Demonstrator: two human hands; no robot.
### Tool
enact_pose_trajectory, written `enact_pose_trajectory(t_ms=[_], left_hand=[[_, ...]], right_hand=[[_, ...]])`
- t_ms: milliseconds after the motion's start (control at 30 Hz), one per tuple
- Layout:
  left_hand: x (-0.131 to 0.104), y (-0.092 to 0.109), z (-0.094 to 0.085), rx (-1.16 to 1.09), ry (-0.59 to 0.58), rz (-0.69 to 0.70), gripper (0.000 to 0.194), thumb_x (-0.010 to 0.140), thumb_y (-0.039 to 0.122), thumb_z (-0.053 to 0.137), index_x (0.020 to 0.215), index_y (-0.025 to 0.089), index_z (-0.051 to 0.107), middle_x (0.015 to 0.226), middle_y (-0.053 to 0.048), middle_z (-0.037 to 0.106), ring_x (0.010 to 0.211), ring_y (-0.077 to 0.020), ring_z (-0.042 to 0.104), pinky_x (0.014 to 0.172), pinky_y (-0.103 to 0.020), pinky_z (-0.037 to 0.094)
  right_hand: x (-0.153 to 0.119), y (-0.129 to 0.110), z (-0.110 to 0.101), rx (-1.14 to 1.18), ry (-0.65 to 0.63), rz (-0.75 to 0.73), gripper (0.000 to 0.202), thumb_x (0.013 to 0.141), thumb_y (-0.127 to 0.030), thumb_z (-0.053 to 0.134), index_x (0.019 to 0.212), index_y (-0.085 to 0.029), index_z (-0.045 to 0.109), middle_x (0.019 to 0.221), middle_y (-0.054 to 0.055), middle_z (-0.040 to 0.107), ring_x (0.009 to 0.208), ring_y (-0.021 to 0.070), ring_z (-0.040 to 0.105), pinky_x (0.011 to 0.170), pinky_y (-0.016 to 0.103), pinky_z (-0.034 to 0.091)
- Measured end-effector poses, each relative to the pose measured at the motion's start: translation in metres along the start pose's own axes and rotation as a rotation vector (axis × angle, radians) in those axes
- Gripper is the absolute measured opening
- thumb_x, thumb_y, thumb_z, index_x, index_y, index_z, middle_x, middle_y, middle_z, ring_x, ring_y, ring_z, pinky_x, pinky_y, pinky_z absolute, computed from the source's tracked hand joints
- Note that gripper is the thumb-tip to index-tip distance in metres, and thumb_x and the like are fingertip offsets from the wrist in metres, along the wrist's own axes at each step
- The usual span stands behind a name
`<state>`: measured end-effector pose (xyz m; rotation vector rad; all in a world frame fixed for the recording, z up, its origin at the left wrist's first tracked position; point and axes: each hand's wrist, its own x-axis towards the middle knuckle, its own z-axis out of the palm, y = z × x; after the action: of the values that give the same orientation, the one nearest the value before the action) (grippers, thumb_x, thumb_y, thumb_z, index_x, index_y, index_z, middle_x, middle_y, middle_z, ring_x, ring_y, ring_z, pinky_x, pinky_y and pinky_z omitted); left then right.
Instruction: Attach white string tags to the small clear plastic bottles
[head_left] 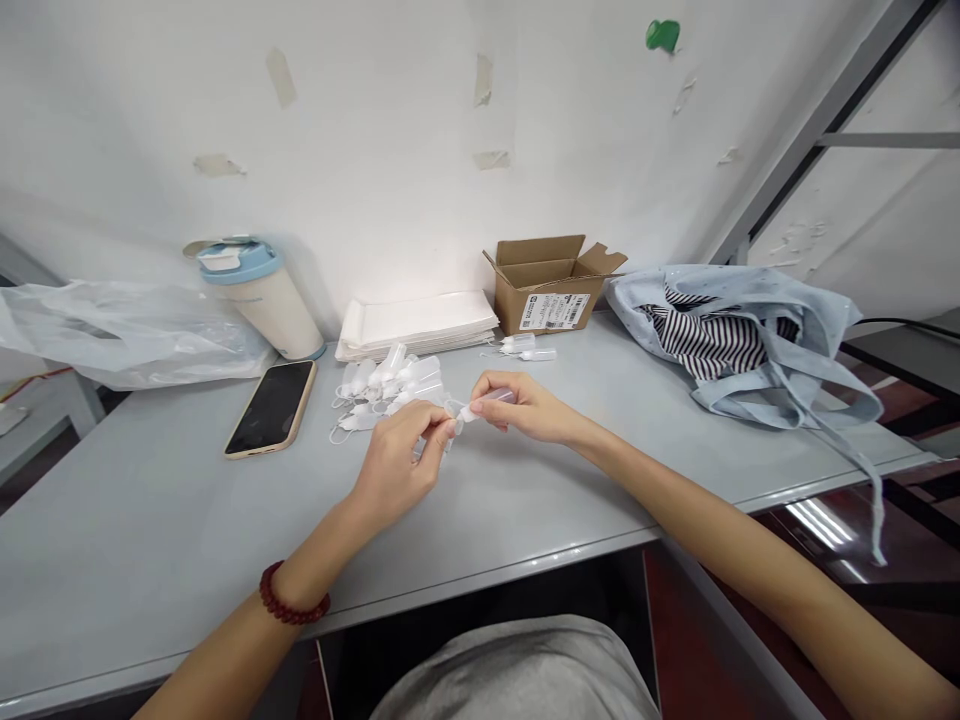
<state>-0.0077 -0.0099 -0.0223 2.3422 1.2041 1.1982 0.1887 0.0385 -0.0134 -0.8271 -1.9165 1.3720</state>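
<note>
My right hand [517, 405] is closed round a small clear bottle [501, 397] with a white tip that points left. Thumb and fingers of my left hand [405, 450] pinch a small clear cap [459, 425] close to that tip; whether cap and tip touch is too small to tell. Just beyond my left hand lies a pile of small clear bottles [390, 375] with white tops and thin loops. Two similar bottles [536, 354] lie apart from the pile, in front of the cardboard box.
Along the wall stand a plastic bag [135, 335], a tumbler [266, 300], stacked white trays [420, 322], an open cardboard box [551, 290] and a blue cloth bag [742, 340] with straps hanging over the table's edge. A phone [271, 408] lies at the left.
</note>
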Motion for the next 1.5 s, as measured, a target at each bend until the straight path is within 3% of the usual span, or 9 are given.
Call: enact_pose_trajectory(t_ms=[467, 767, 1167, 1367, 1500], left_hand=[[0.003, 0.001, 0.001, -0.001, -0.011, -0.052, 0.013, 0.089, 0.022, 0.049, 0.08, 0.019, 0.058, 0.074, -0.002, 0.063, 0.068, -0.014, 0.055, 0.064, -0.026, 0.043], [0.003, 0.002, 0.001, -0.011, -0.01, -0.041, 0.015, 0.089, 0.022, 0.05, 0.077, 0.018, 0.059, 0.071, -0.001, 0.062, 0.067, -0.0134, 0.055, 0.064, -0.026, 0.042], [0.003, 0.003, 0.0, -0.051, -0.043, -0.132, 0.017, 0.088, 0.027, 0.05, 0.076, 0.019, 0.058, 0.072, -0.001, 0.063, 0.067, -0.0142, 0.055, 0.063, -0.025, 0.043], [0.004, 0.001, -0.004, -0.113, 0.034, -0.22, 0.028, 0.091, 0.033, 0.044, 0.073, 0.019, 0.061, 0.073, -0.002, 0.067, 0.071, -0.0161, 0.061, 0.067, -0.027, 0.047], [0.005, 0.002, -0.003, -0.132, 0.023, -0.243, 0.024, 0.089, 0.034, 0.049, 0.08, 0.019, 0.064, 0.077, -0.003, 0.069, 0.072, -0.0164, 0.062, 0.063, -0.026, 0.047]], right_hand=[[0.001, -0.003, 0.0, -0.047, 0.086, -0.039, 0.025, 0.082, -0.04, 0.06, 0.075, -0.016, 0.057, 0.058, -0.005, 0.045, 0.053, 0.0071, 0.037, 0.049, 0.021, 0.027], [0.003, -0.003, -0.004, -0.042, 0.09, -0.025, 0.02, 0.079, -0.035, 0.062, 0.072, -0.016, 0.058, 0.056, -0.005, 0.046, 0.053, 0.0074, 0.039, 0.05, 0.022, 0.03], [0.004, -0.001, -0.007, -0.017, 0.077, -0.06, 0.019, 0.079, -0.034, 0.063, 0.073, -0.017, 0.059, 0.061, -0.004, 0.051, 0.055, 0.0077, 0.043, 0.052, 0.022, 0.034], [0.005, 0.004, -0.011, 0.094, 0.159, -0.098, 0.019, 0.077, -0.032, 0.065, 0.069, -0.016, 0.058, 0.061, -0.004, 0.05, 0.053, 0.0074, 0.042, 0.052, 0.023, 0.036], [0.004, 0.004, -0.008, 0.095, 0.163, -0.093, 0.021, 0.077, -0.034, 0.065, 0.069, -0.016, 0.058, 0.061, -0.004, 0.05, 0.052, 0.0074, 0.042, 0.051, 0.023, 0.035]])
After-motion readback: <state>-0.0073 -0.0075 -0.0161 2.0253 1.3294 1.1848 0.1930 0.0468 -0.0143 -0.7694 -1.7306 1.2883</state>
